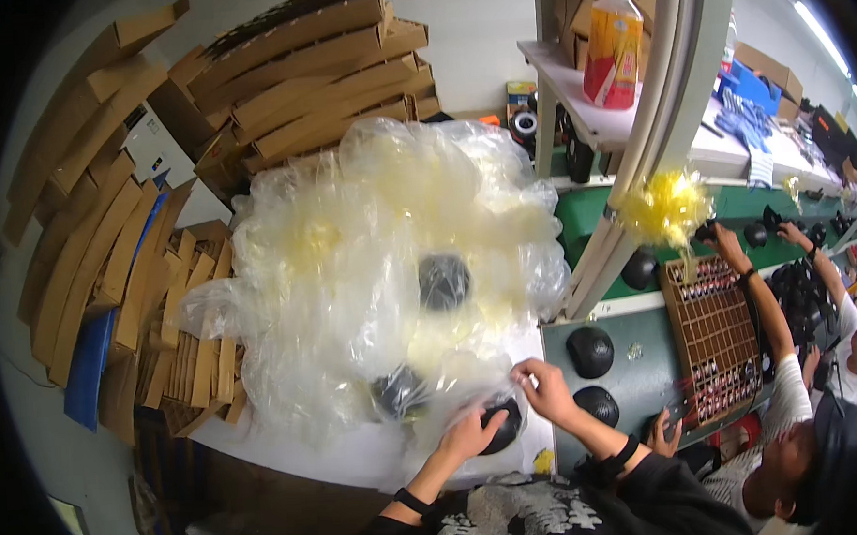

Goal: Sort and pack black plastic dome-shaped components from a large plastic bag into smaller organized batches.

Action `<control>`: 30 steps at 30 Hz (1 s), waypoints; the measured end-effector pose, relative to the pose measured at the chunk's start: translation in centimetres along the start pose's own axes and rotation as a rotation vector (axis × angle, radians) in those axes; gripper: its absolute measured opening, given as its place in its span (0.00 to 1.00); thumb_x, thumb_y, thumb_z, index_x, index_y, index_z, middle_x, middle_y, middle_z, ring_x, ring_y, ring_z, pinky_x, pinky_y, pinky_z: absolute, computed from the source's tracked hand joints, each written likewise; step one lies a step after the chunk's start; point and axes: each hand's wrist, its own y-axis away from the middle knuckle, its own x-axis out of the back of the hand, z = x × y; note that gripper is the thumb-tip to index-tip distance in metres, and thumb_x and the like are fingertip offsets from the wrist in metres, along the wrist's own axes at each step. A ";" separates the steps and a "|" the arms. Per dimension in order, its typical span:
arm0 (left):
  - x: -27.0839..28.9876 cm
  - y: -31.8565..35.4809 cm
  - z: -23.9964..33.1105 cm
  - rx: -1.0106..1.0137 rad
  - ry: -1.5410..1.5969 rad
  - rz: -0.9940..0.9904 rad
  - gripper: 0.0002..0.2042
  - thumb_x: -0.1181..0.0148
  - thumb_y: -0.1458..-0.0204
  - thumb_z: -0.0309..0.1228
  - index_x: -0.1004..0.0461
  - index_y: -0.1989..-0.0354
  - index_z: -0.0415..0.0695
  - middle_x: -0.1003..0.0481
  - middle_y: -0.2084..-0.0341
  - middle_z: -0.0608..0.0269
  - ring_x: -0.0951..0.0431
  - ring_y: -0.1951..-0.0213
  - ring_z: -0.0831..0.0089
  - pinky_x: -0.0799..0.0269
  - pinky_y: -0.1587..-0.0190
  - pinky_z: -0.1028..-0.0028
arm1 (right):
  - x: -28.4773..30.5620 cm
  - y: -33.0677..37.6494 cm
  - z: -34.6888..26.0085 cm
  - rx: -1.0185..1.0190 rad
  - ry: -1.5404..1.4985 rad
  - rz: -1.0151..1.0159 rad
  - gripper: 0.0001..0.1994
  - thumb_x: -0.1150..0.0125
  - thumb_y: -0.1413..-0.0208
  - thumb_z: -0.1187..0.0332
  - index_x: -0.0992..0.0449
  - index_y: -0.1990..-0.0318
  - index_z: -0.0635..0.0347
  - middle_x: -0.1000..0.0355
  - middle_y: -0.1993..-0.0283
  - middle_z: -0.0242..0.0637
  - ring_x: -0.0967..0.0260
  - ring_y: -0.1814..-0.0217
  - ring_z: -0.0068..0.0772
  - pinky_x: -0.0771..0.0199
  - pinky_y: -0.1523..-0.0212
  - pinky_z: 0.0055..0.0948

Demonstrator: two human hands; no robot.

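My left hand (468,435) grips a black rounded shell (502,432), smooth and dome-like, at the front of the white table (298,456). Thumb and fingers of my right hand (548,393) are pinched on the edge of a clear plastic bag (459,387) just above that shell. The bag partly covers the shell. Behind my hands rises a big heap of clear plastic bags (303,274). Two more dark shells show through the film, a nearer shell (401,391) and a farther shell (444,281).
Right of me, a dark green bench carries a black shell (589,352), another shell (596,407) and a compartmented crate (718,335). A co-worker (782,443) reaches over the crate. Upright posts (629,209) stand beside a bottle (614,49). Flattened cartons (293,90) are stacked at left.
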 end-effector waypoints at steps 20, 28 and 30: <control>6.4 7.5 7.0 -0.045 1.118 0.281 0.16 0.51 0.40 0.43 0.34 0.59 0.39 0.30 0.69 0.67 0.33 0.67 0.83 0.38 0.63 0.83 | 5.1 6.6 -13.7 0.180 -0.042 -0.111 0.22 0.29 0.57 0.66 0.28 0.53 0.61 0.33 0.57 0.41 0.34 0.57 0.37 0.32 0.56 0.30; 7.0 8.0 8.3 0.178 1.171 0.259 0.11 0.54 0.39 0.36 0.33 0.56 0.41 0.29 0.68 0.68 0.31 0.66 0.83 0.36 0.61 0.83 | 4.6 7.4 -14.7 0.247 0.005 -0.023 0.21 0.28 0.59 0.68 0.26 0.55 0.59 0.32 0.61 0.39 0.33 0.61 0.36 0.31 0.61 0.30; 7.2 8.2 8.5 0.183 1.177 0.246 0.11 0.54 0.39 0.35 0.33 0.55 0.41 0.29 0.68 0.69 0.30 0.66 0.83 0.35 0.61 0.82 | 4.5 7.8 -14.1 0.340 0.086 -0.016 0.20 0.28 0.60 0.68 0.25 0.57 0.58 0.32 0.63 0.37 0.33 0.63 0.36 0.31 0.63 0.31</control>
